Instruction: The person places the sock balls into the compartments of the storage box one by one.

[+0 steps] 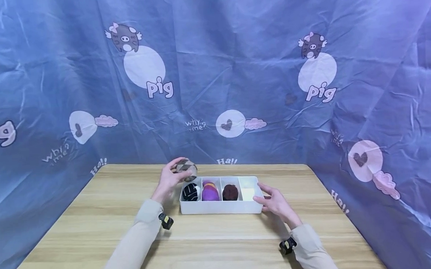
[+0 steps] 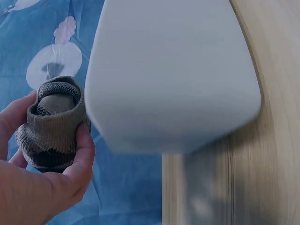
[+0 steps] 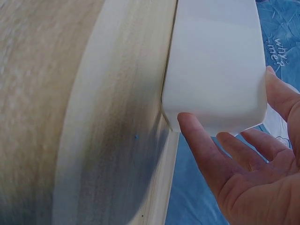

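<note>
My left hand (image 1: 169,177) holds a rolled-up pair of grey-brown checked socks (image 1: 186,169) between thumb and fingers, just above the back left corner of a white divided box (image 1: 221,207). In the left wrist view the folded knit cuff of the socks (image 2: 54,124) shows beside the box's end. Inside the box, from the left, lie a black sock roll with white lines (image 1: 190,192), a purple one with a yellow band (image 1: 210,192) and a dark brown one (image 1: 230,192). My right hand (image 1: 275,200) grips the box's right end, thumb and fingers spread around it (image 3: 220,70).
The box stands on a light wood-grain table (image 1: 214,244), towards its back edge. Behind and on both sides hangs a blue cloth (image 1: 205,70) printed with pigs and lettering. The pale floor of the rightmost compartment (image 1: 248,194) shows.
</note>
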